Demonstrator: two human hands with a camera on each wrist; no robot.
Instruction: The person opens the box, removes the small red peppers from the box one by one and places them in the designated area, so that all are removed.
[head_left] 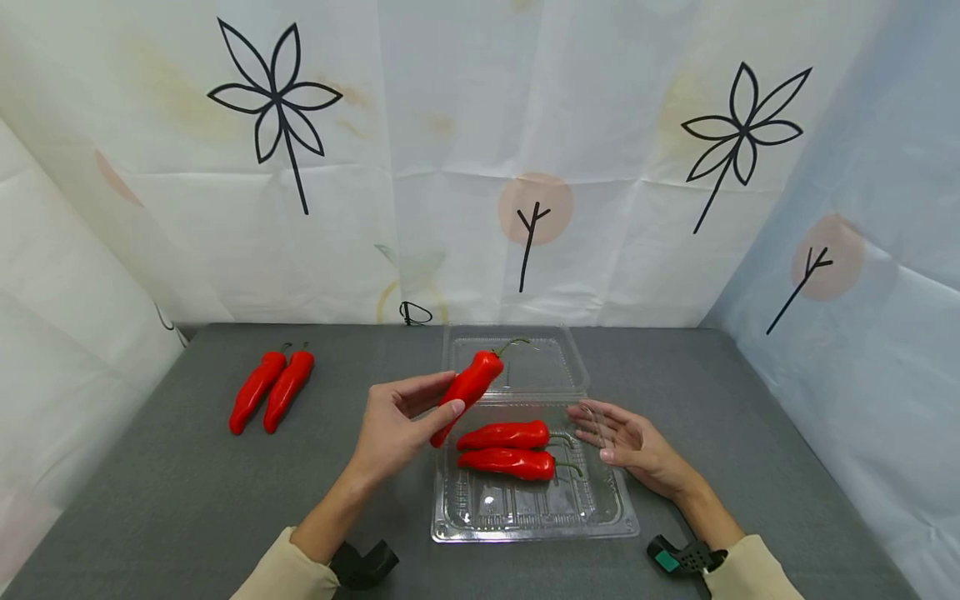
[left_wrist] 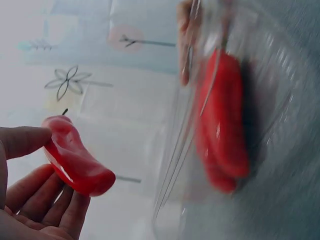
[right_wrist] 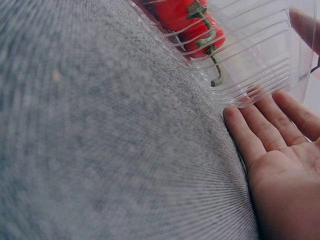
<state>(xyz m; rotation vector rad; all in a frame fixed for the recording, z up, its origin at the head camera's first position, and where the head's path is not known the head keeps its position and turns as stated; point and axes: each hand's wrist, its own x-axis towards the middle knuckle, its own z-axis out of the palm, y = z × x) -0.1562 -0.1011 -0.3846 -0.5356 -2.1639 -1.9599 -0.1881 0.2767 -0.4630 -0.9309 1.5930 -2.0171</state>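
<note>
While the left hand (head_left: pixel 401 423) pinches a red pepper (head_left: pixel 472 382) between thumb and fingers, held up at the left side of a clear plastic box (head_left: pixel 502 507), the right hand (head_left: pixel 637 448) touches the box's right side with fingers extended. Inside, two peppers (head_left: pixel 510 463) lie side by side, stems to the right. Behind lies the open lid (head_left: pixel 543 367); farther left, another pair of peppers (head_left: pixel 258 390) rests on the gray counter (head_left: pixel 150 508).

Grey table (head_left: pixel 150 500), patterned white backdrop (head_left: pixel 450 108)
</note>
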